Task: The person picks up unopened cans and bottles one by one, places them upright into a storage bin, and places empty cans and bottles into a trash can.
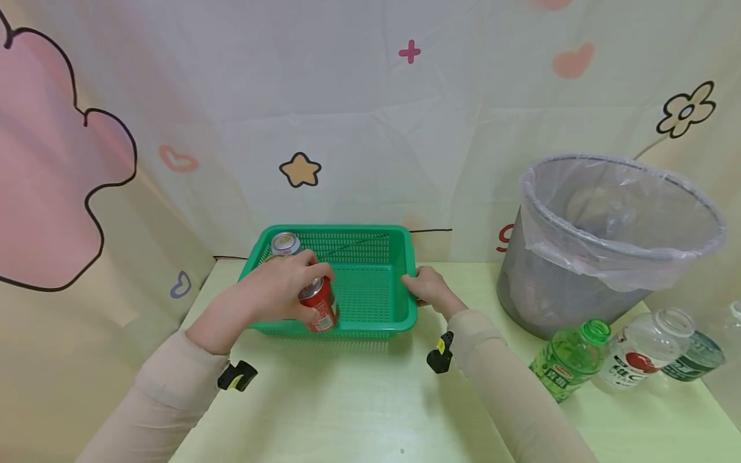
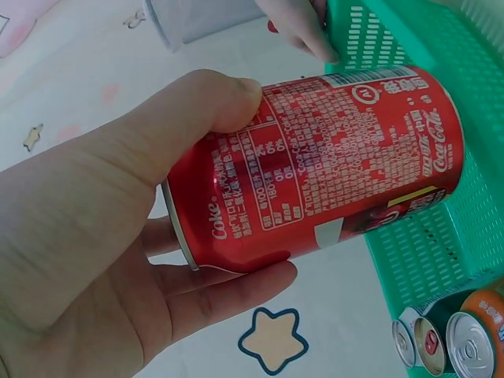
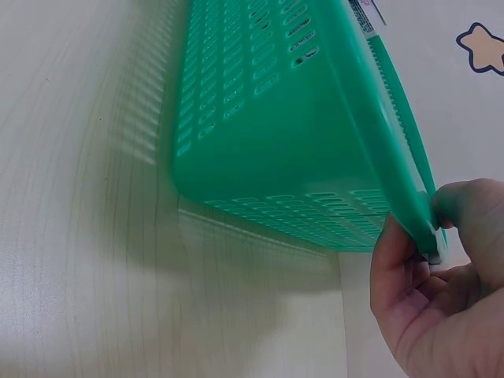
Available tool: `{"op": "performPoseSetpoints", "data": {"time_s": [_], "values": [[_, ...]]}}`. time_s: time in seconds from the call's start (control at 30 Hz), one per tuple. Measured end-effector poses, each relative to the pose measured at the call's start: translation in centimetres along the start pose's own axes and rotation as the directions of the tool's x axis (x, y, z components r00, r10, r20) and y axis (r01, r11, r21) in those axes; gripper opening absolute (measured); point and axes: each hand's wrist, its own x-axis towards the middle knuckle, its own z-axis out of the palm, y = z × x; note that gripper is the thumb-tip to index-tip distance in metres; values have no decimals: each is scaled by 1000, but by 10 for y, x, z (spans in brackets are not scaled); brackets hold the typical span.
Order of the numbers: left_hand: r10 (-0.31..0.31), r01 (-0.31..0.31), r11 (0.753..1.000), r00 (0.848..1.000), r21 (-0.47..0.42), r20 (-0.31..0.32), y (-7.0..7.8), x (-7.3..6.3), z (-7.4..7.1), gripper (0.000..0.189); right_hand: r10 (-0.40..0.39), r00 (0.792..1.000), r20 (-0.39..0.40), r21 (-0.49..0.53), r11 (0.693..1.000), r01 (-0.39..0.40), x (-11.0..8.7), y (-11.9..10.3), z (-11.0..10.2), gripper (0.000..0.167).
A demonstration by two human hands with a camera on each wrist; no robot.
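Note:
My left hand [image 1: 286, 283] grips a red Coke can [image 1: 320, 307] near its top, thumb on one side and fingers on the other, as the left wrist view shows. The can is over the front part of a green plastic basket [image 1: 370, 326]. Other cans stand at the basket's left end, among them a silver-topped can [image 1: 286, 243] and an orange can [image 2: 487, 311]; the left hand partly covers them in the head view. At the basket's right end, my right hand [image 3: 461, 272] pinches the rim between thumb and fingers.
A grey mesh bin [image 1: 538, 283] with a clear liner stands at the right. In front of it are a green bottle [image 1: 570, 360], a clear bottle with a red-marked label [image 1: 639, 354] and a dark-green-labelled bottle [image 1: 695, 357]. A patterned curtain [image 1: 347, 128] hangs behind the table.

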Motion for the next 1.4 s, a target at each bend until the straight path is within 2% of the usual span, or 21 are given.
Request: {"op": "performPoseSetpoints", "data": {"time_s": [0.33,0.7,1.0,1.2,1.4], "values": [[-71,72,997,996,-21,48,-14,20,2,53,7,1000,-11,-13,1000,-7,0,0,0,33],[-92,94,995,993,-28,77,-35,42,21,50,-1,1000,-18,-17,1000,1,1,0,1,30],[-164,173,984,974,-46,159,-45,60,33,51,-2,1000,-20,-10,1000,2,0,1,0,30],[-177,198,977,962,-83,207,-52,65,42,52,2,1000,-19,-19,1000,-2,1,1,0,29],[-184,200,979,957,-49,226,-57,70,52,49,3,1000,-20,-14,1000,-3,1,1,0,30]]}}
